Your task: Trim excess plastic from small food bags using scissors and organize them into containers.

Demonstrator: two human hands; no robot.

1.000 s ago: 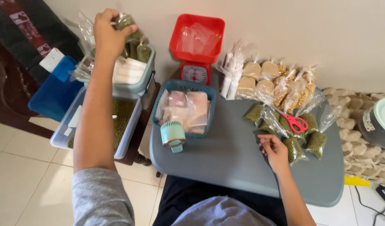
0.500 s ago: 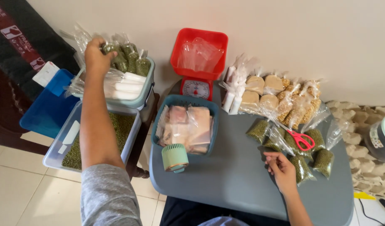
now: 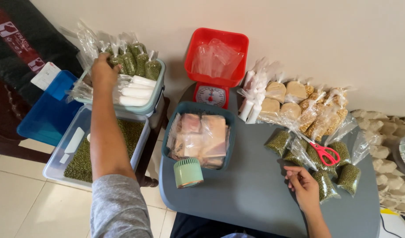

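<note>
My left hand [image 3: 103, 70] reaches out over a pale green tub [image 3: 156, 94] at the left. Its fingers curl down on a clear bag of green beans [image 3: 114, 59] at the tub's back left, among several like bags [image 3: 141, 61] standing upright. White packets [image 3: 134, 92] lie in the tub's front. My right hand [image 3: 303, 183] rests on the grey table [image 3: 255, 198] with loosely spread fingers and holds nothing. It lies just left of a small bag of green beans [image 3: 325, 185].
A teal basket [image 3: 167, 132] of pinkish packets and a small green canister [image 3: 188, 172] stand mid-table. Behind them is a red scale [image 3: 211, 94] with a tray of clear bags. Red scissors [image 3: 325, 152] lie on bean bags. A clear bin of loose beans [image 3: 81, 161] sits below the tub.
My left hand has come down from above the tub, with the bean bag, to the tub's back left corner. My right hand has barely moved. The view has shifted.
</note>
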